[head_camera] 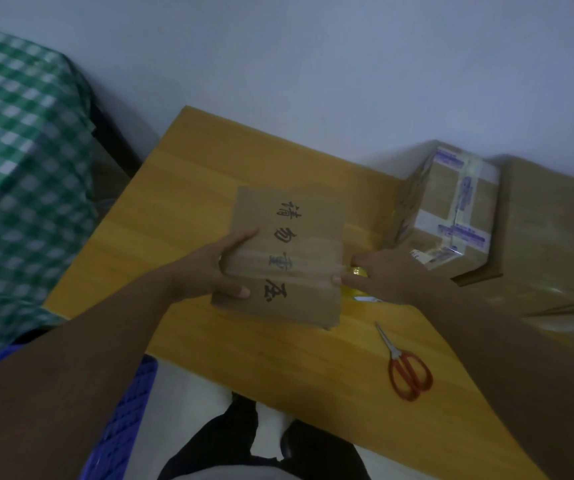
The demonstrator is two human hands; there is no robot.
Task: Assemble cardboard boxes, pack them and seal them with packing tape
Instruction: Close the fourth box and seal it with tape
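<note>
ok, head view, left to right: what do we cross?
Checked cloth → left hand → printed box → right hand → taped box → flat cardboard. Scissors left out: they sit below the right hand and taped box, so their place is unclear.

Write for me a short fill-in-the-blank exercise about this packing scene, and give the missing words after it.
1. The scissors on the table have ___ handles.
2. With its thumb on top, the ___ hand grips the printed box.
3. The sealed box with purple-printed tape stands to the ___ of it.
4. The checked cloth is white and ___.
Missing words: red, left, right, green.
</note>
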